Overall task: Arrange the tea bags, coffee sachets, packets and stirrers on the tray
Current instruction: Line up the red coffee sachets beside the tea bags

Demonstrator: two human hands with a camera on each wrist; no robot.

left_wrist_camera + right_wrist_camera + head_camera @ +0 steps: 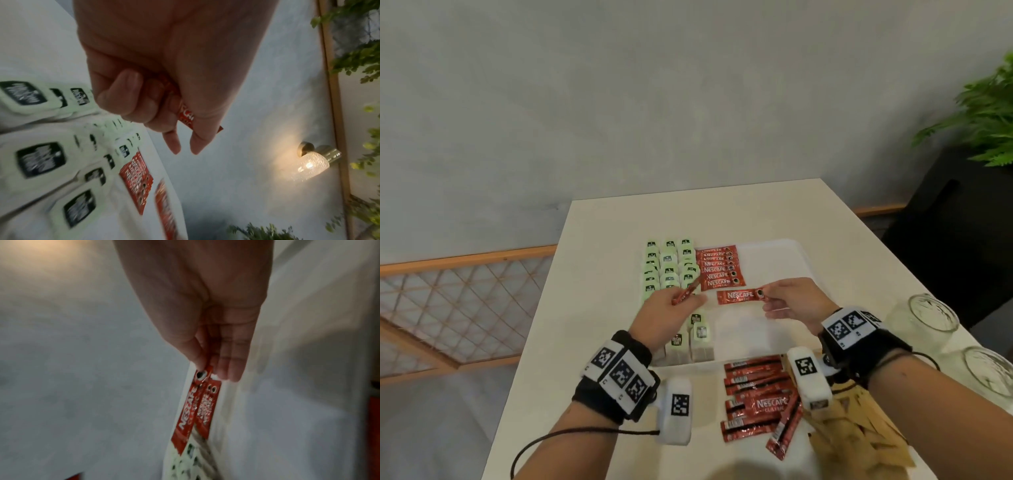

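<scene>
On the white tray [784, 253] lie rows of green-labelled tea bags [669, 265] at the left and a stack of red coffee sachets [719, 269] beside them. My left hand [671, 310] holds one red sachet [686, 292] tilted above the tea bags; the same sachet [186, 116] shows between its curled fingers in the left wrist view. My right hand [791, 301] pinches the right end of another red sachet [739, 296], held level just in front of the stack. This sachet [190, 408] hangs from the thumb and fingers in the right wrist view.
Loose red sachets [756, 394] and brown paper packets [859, 435] lie on the table in front of the tray. Two glass jars [931, 313] stand at the right edge. A green plant [983, 113] is at the far right.
</scene>
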